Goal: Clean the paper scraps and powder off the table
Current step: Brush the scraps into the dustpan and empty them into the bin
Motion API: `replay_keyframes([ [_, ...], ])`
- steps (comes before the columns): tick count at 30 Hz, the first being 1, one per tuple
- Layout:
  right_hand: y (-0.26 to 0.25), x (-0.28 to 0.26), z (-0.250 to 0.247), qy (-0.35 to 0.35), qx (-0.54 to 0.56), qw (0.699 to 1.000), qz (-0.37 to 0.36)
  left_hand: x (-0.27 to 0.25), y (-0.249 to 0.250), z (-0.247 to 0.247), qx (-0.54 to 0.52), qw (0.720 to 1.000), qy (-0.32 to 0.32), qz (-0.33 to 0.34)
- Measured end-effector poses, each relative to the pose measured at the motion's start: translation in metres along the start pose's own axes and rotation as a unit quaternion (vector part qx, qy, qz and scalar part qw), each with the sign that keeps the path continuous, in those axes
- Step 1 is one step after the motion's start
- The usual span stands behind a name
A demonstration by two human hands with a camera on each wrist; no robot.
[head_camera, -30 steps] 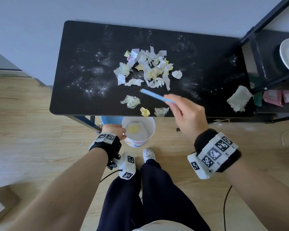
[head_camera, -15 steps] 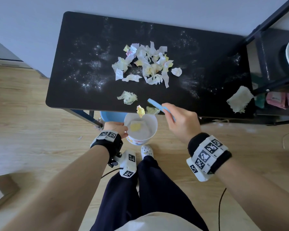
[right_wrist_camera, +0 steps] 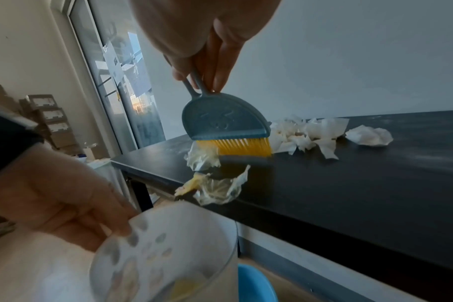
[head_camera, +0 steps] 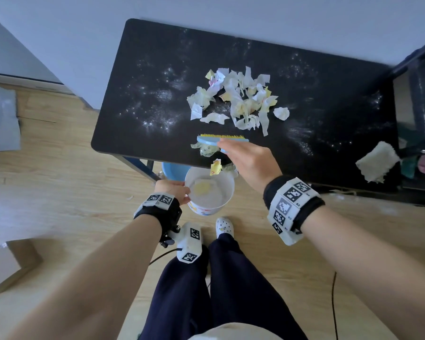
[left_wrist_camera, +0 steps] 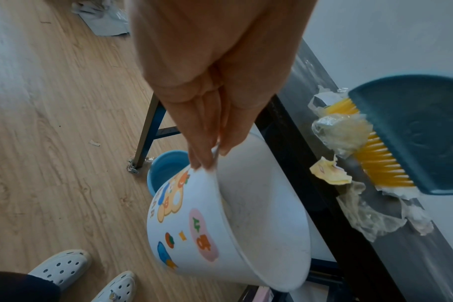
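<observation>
Right hand pinches the handle of a blue brush between thumb and fingers; its yellow bristles bear down on the black tabletop near the front edge, touching a crumpled translucent scrap. Left hand grips the rim of a white bucket with cartoon stickers, thumb inside and fingers outside, held below the tabletop edge at 6 o'clock from the brush. A yellow scrap and another translucent scrap sit at the very edge, overhanging the bucket mouth. One yellow piece lies inside the bucket. The main heap of paper scraps lies at 12 o'clock from the brush, mid-tabletop. White powder is scattered at 10 o'clock of the brush and again at 3 o'clock. A pale cloth rests at the tabletop's right front corner. A blue basin stands on the wooden floor beneath the tabletop.
</observation>
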State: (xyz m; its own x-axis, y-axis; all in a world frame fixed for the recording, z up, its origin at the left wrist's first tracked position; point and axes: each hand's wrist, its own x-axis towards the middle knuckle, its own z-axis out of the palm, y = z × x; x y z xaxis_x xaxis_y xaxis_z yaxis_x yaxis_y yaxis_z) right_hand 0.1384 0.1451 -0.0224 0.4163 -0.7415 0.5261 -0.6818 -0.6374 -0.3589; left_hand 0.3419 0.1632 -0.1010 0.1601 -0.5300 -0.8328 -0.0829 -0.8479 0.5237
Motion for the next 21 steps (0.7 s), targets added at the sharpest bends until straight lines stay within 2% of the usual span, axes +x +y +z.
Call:
replay_keyframes([
  [6, 0.003, -0.018, -0.006, -0.005, -0.002, 0.999, 0.046, 0.001, 0.003, 0.009, 0.028, 0.999, 0.005, -0.046],
  [10, 0.01, -0.022, -0.017, 0.025, -0.023, 0.996, 0.081, 0.001, 0.003, 0.019, 0.034, 0.998, 0.003, -0.061],
  [16, 0.006, -0.034, -0.021, 0.014, -0.034, 0.997, 0.068, -0.002, 0.005, 0.022, 0.036, 0.998, 0.021, -0.049],
  [21, 0.001, -0.014, -0.012, 0.033, -0.005, 0.998, 0.056, -0.006, 0.009, 0.015, 0.018, 0.998, 0.035, -0.044],
])
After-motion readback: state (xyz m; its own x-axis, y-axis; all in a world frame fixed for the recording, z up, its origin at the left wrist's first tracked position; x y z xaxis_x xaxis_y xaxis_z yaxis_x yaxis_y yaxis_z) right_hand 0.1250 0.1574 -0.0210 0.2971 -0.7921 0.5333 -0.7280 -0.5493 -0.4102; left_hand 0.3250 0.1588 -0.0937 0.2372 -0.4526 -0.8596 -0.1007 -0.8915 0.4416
